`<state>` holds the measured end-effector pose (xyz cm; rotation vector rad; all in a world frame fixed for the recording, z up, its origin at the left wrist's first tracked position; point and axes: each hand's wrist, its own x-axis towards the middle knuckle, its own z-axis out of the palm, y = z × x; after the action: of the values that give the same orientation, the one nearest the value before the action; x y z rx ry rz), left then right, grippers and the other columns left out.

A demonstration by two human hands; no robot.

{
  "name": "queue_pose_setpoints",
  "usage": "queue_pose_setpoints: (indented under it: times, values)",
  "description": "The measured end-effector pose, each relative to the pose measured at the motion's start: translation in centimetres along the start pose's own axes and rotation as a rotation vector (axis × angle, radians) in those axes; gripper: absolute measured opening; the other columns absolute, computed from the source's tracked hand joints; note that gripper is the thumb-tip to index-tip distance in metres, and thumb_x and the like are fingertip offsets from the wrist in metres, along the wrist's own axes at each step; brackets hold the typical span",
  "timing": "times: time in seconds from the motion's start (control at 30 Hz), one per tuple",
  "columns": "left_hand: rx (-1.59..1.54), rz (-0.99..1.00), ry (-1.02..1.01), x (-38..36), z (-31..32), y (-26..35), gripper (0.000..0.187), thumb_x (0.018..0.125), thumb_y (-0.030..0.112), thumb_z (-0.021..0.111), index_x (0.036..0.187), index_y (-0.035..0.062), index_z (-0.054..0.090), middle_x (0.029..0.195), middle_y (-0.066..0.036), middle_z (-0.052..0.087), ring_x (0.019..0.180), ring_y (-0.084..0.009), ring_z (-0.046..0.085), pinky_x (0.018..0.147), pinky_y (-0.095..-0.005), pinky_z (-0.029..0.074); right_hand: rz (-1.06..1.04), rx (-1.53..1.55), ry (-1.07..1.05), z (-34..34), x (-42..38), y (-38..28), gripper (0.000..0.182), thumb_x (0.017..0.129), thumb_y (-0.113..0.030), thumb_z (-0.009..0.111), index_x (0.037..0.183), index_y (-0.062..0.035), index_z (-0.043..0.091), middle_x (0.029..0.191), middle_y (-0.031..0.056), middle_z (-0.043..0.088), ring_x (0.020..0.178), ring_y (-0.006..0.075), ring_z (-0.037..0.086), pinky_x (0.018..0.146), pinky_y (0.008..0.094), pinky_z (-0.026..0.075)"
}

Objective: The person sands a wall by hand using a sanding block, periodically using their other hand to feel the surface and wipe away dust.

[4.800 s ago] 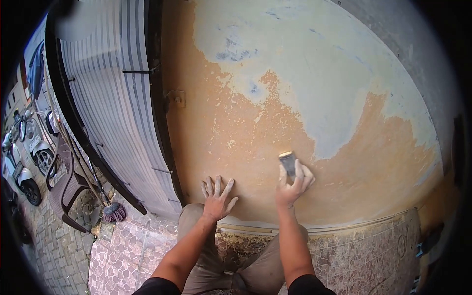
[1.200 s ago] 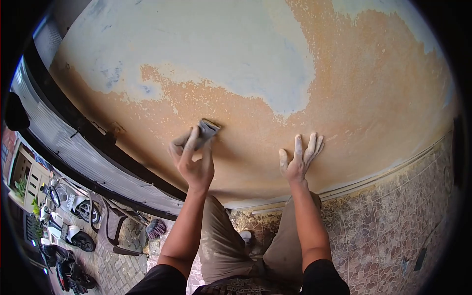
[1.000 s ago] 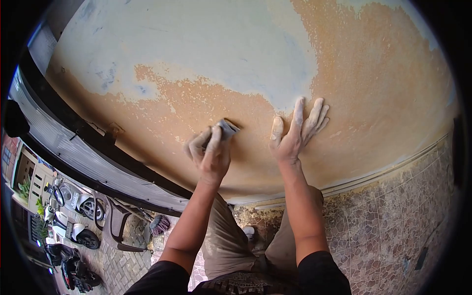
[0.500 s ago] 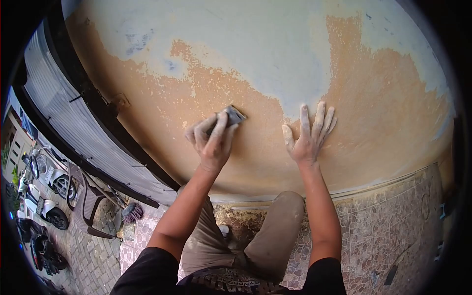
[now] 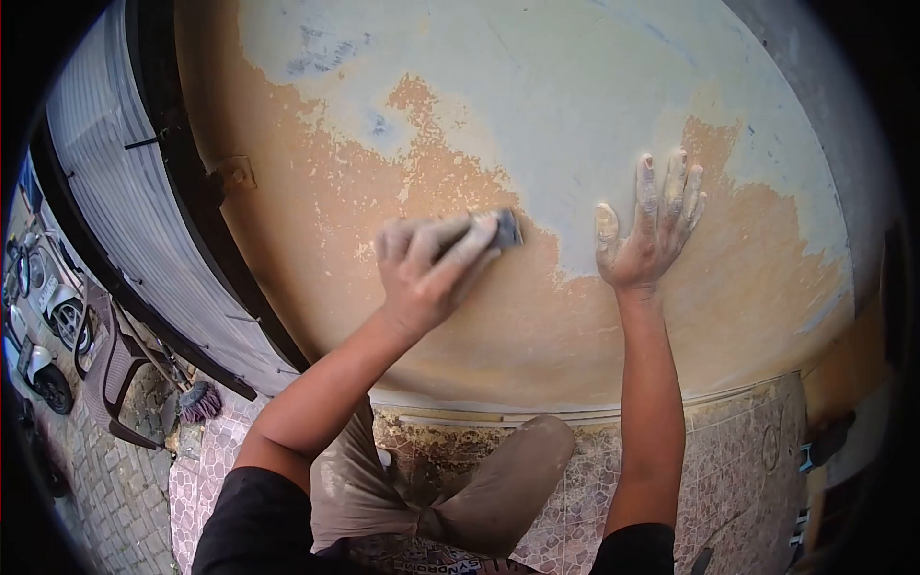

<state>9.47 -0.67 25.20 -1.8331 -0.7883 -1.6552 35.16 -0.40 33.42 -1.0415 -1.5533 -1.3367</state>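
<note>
Against the wall (image 5: 335,225), where pale filler-like patches meet orange-tan areas, my left hand (image 5: 426,268) grips a small dark sanding block (image 5: 508,228). Its fingers are wrapped over the block, and motion blurs them a little. The block's far end pokes out past the fingertips; its underside is hidden. To the right, my right hand (image 5: 652,225) lies flat on the wall with fingers stretched and thumb apart, holding nothing. Pale dust coats the fingers of both hands.
A dark-framed corrugated panel (image 5: 105,105) stands at the left. Beyond it are a brown woven chair (image 5: 110,374), a mop (image 5: 199,402) and parked motorbikes (image 5: 43,369). My bent knees (image 5: 537,460) are close to the wall's base, above patterned tiles (image 5: 709,460).
My left hand has moved right along the wall with the sanding block in it. My right hand sits higher, now mostly over the pale patch. The camera view has shifted and turned slightly.
</note>
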Motion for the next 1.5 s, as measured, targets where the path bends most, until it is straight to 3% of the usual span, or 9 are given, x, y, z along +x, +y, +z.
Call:
queue_pose_setpoints:
  times: [0.17,0.33,0.5,0.67,0.93,1.13,1.2,1.33,1.5]
  values:
    - [-0.06,0.299,-0.271,-2.3,-1.1,-0.9,0.04,0.077,0.015,0.073,0.116,0.0202,0.072,0.106,0.003,0.065,0.09,-0.0134,0.056,0.082,-0.0289,0.041,-0.12,0.012,-0.094,-0.2,-2.0,-0.7,0.056,0.096,-0.056,0.044,0.143,-0.0272,0.049,0.154,0.0135,0.037,0.145,0.0373,0.028,0.118,0.0571,0.015]
    - [0.012,-0.315,0.312,0.8,-0.1,-1.1,0.045,0.071,0.015,0.084,0.113,0.0112,0.071,0.101,-0.002,0.065,0.088,-0.0165,0.054,0.082,-0.0324,0.035,-0.324,0.023,-0.185,0.1,-4.9,-1.0,0.054,0.095,-0.059,0.044,0.142,-0.0339,0.05,0.154,0.0088,0.037,0.145,0.0353,0.027,0.119,0.0576,0.013]
    - [-0.002,0.37,-0.213,-4.2,-0.2,-1.5,0.043,0.073,0.023,0.079,0.115,0.0218,0.072,0.101,0.003,0.065,0.09,-0.0171,0.054,0.08,-0.0324,0.038,-0.361,0.023,-0.168,0.2,-4.7,-0.7,0.056,0.093,-0.058,0.049,0.141,-0.0293,0.051,0.155,0.0137,0.035,0.145,0.0382,0.026,0.118,0.0588,0.013]
    - [-0.09,-0.34,0.268,3.0,-2.6,-3.9,0.047,0.072,0.012,0.083,0.117,0.0092,0.07,0.108,-0.006,0.064,0.091,-0.019,0.052,0.082,-0.0329,0.039,-0.347,0.034,-0.137,0.5,-5.0,-0.8,0.056,0.091,-0.059,0.051,0.139,-0.0297,0.052,0.154,0.0126,0.037,0.145,0.0373,0.028,0.119,0.0566,0.014]
    - [-0.101,0.173,-0.289,-3.0,-1.2,-0.6,0.052,0.067,0.015,0.084,0.117,0.0221,0.072,0.104,0.003,0.063,0.09,-0.0174,0.052,0.084,-0.0314,0.035,-0.332,0.019,-0.156,0.4,-5.0,-0.7,0.057,0.091,-0.057,0.052,0.139,-0.0275,0.053,0.153,0.0116,0.038,0.145,0.0371,0.028,0.119,0.0563,0.014]
    - [-0.044,-0.421,0.33,0.1,0.1,0.0,0.04,0.074,0.021,0.08,0.114,0.0232,0.072,0.103,0.005,0.064,0.092,-0.0154,0.053,0.085,-0.033,0.034,-0.333,0.025,-0.145,0.4,-5.3,-0.9,0.057,0.091,-0.057,0.052,0.139,-0.0266,0.053,0.153,0.012,0.038,0.144,0.037,0.028,0.119,0.0559,0.015]
    - [0.066,0.122,0.021,-2.6,0.9,0.4,0.039,0.075,0.022,0.079,0.113,0.0226,0.072,0.102,0.005,0.064,0.091,-0.0155,0.052,0.084,-0.0322,0.033,-0.331,0.026,-0.131,0.4,-5.3,-1.0,0.056,0.091,-0.056,0.052,0.139,-0.0265,0.054,0.153,0.012,0.039,0.144,0.0369,0.028,0.119,0.0558,0.015]
    - [-0.084,0.221,-0.229,-1.5,-0.4,-0.1,0.051,0.066,0.017,0.084,0.116,0.0171,0.072,0.103,-0.001,0.064,0.093,-0.0146,0.051,0.087,-0.0321,0.036,-0.316,0.028,-0.133,0.6,-5.3,-0.8,0.055,0.092,-0.055,0.052,0.138,-0.0268,0.054,0.152,0.0114,0.039,0.144,0.0368,0.029,0.119,0.055,0.015]
    - [0.065,-0.248,0.287,3.0,0.1,-1.5,0.05,0.071,0.015,0.084,0.119,0.0105,0.069,0.105,-0.003,0.066,0.091,-0.0169,0.053,0.083,-0.0324,0.034,-0.307,0.045,-0.124,0.4,-5.7,-1.1,0.053,0.092,-0.055,0.051,0.138,-0.0271,0.054,0.152,0.0109,0.04,0.144,0.0365,0.029,0.12,0.0543,0.016]
